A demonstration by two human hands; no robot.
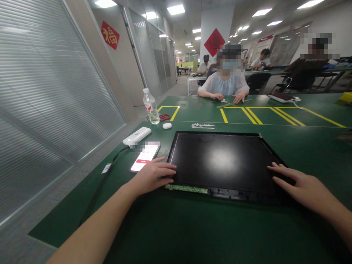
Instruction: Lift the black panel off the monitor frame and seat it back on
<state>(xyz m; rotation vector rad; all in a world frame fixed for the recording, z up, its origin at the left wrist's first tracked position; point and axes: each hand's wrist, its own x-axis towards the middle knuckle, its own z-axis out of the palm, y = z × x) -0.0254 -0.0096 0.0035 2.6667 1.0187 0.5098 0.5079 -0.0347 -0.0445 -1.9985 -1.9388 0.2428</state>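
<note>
A black display panel [220, 157] lies flat on the green table in front of me, with a bright light reflected in its middle. Along its near edge runs a narrow green circuit board [188, 189]. My left hand [155, 174] rests at the panel's left edge, fingers stretched out over the rim. At the opposite edge, my right hand [298, 181] lies with its fingers extended onto the panel's right side. Neither hand is closed round anything. Just beyond my left hand lies a phone [145, 156] with its screen lit.
Left of the panel are a white power bank [137, 136] with a black cable, a white earbud case [167, 125], a water bottle [151, 106] and red-handled scissors [165, 117]. Pale scraps [202, 125] lie behind the panel. Across the table sits a masked person [225, 79], hands on the tabletop.
</note>
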